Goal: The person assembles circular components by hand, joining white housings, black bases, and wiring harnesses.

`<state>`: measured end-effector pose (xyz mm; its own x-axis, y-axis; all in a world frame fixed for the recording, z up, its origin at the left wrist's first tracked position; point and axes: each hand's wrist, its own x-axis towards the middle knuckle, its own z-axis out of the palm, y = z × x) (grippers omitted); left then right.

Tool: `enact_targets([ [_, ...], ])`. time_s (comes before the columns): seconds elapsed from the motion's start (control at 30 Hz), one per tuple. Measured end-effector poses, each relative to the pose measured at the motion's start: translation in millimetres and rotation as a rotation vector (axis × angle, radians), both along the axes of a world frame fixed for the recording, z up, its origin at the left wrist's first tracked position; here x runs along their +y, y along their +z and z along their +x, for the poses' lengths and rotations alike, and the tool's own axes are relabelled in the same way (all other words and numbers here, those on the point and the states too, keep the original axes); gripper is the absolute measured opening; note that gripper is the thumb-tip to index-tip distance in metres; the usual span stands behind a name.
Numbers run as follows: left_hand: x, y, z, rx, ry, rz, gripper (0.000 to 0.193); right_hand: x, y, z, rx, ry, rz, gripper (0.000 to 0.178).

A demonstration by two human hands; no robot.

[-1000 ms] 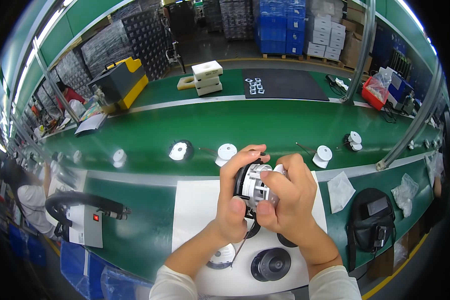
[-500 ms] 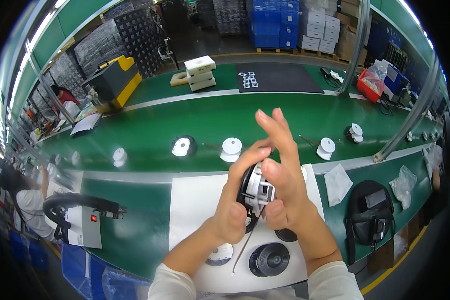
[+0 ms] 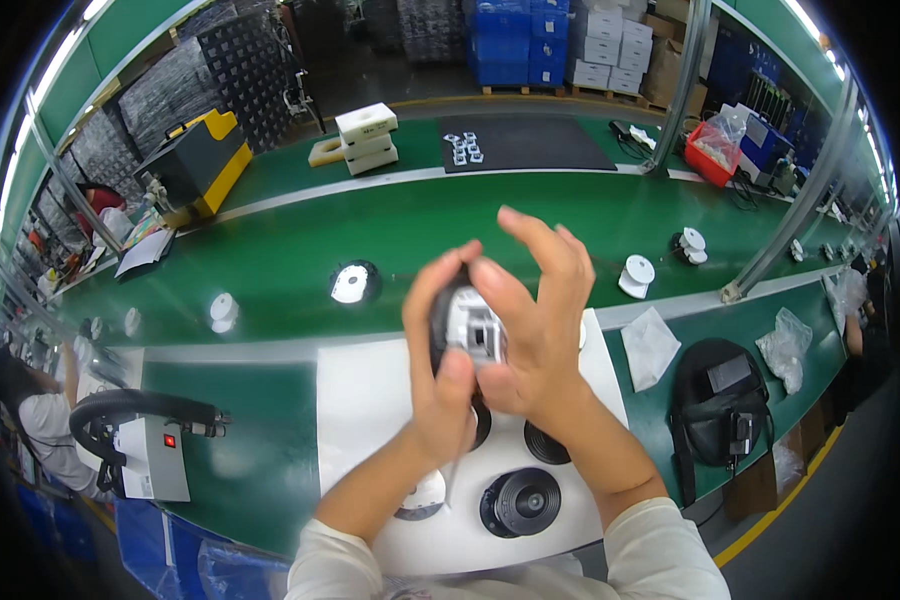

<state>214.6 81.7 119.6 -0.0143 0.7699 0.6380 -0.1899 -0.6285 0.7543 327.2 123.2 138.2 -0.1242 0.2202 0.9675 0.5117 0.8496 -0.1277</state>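
Above the white mat (image 3: 370,420) on my bench, seen from the head camera, both my hands have come up closer to my face than half a second ago, and they look larger against the green conveyor belt (image 3: 390,240). My left hand (image 3: 440,370) grips the small round part (image 3: 467,325) from the left, thumb pressed low and forefinger curled over its top. My right hand (image 3: 535,330) touches the part with its thumb and palm, while its fingers, which stood straight up a moment ago, now bend loosely forward, spread and not clenched. The part sits between both hands, lifted clear of the mat; it has a dark round body and a pale grey, boxy face turned toward me.

On the mat below my wrists lies a black disc-shaped part (image 3: 518,502). Beyond my hands, white round pieces (image 3: 638,272) ride on the belt, well apart from each other. A red bin (image 3: 715,160) at the far right holds clear plastic bags. Right of the mat rests a black bag (image 3: 720,415).
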Motion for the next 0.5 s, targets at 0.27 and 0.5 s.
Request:
enact_targets([
  [0.27, 20, 7, -22, 0.146, 0.221, -0.123, 0.068, 32, -6, 16, -0.267, -0.158, -0.514, 0.051],
  [0.5, 11, 27, -37, -0.015, 0.135, -0.030, 0.056, 169, -105, 97, -0.782, -0.846, -0.728, 0.055],
])
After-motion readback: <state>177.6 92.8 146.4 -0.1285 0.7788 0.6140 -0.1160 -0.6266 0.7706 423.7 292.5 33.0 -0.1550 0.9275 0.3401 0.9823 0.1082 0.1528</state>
